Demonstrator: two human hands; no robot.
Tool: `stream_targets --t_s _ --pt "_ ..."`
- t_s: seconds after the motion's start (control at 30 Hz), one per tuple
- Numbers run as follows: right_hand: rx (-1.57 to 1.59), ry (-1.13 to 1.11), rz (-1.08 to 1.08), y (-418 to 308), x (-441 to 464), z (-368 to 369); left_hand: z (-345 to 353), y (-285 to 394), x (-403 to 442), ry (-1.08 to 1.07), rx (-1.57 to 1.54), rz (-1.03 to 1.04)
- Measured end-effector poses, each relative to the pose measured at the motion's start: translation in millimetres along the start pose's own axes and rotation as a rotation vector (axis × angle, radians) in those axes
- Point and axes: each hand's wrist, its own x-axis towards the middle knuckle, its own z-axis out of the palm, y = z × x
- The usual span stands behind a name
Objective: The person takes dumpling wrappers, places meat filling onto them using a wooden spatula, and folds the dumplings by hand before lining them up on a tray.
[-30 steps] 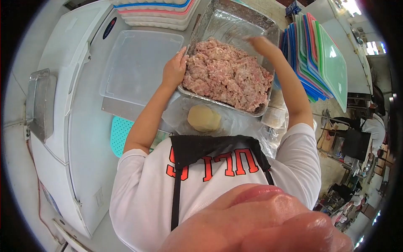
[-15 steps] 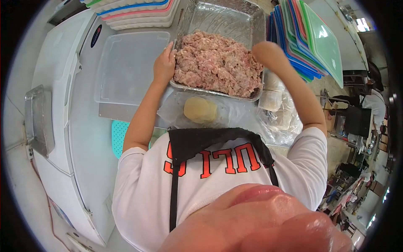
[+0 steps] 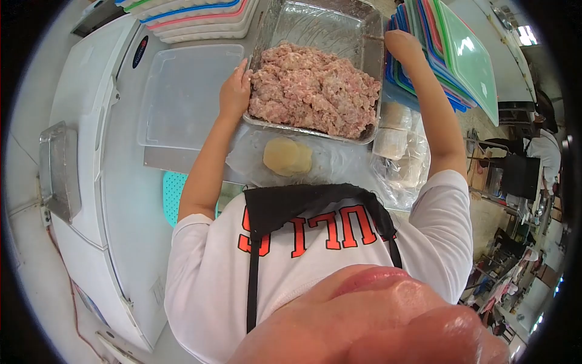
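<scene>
A metal tray [image 3: 315,21] holds a mound of ground meat [image 3: 315,88]. My left hand [image 3: 235,92] grips the tray's left rim, with fingers along its side. At the tray's upper right edge, my right hand [image 3: 402,45] is closed; a thin, brownish, stick-like end pokes out from it over the rim, too small to identify. Between the tray and my body, a round pale yellow dough-like lump [image 3: 288,156] rests on clear plastic. Right of it lie pale wrapped stacks [image 3: 391,142] in a clear plastic bag.
A translucent lid or flat container [image 3: 191,97] lies left of the tray. Stacked white containers with coloured lids [image 3: 194,18] stand at the upper left, and a stack of coloured lids [image 3: 445,57] at the right. A white freezer [image 3: 85,151] stands along the left.
My right hand has moved up and right, from the meat's right edge to the tray's upper right rim. The left hand keeps its hold on the tray.
</scene>
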Motion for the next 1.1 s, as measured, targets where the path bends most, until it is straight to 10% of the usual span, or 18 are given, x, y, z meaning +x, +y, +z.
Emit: stream_targets --t_s 0.3,0.67,0.87,1.1 --pt "-0.061 -0.432 -0.046 -54 -3 -64 0 0 1 0.0 -0.027 -0.004" --pt "-0.117 -0.033 0.046 -10 25 50 -2 2 0 -0.008 -0.008 -0.031" --pt "-0.086 -0.151 -0.164 -53 -62 -37 1 -2 1 -0.008 -0.022 -0.012" --pt "0.247 -0.24 0.157 -119 -174 -88 2 -3 1 0.003 -0.025 0.054"
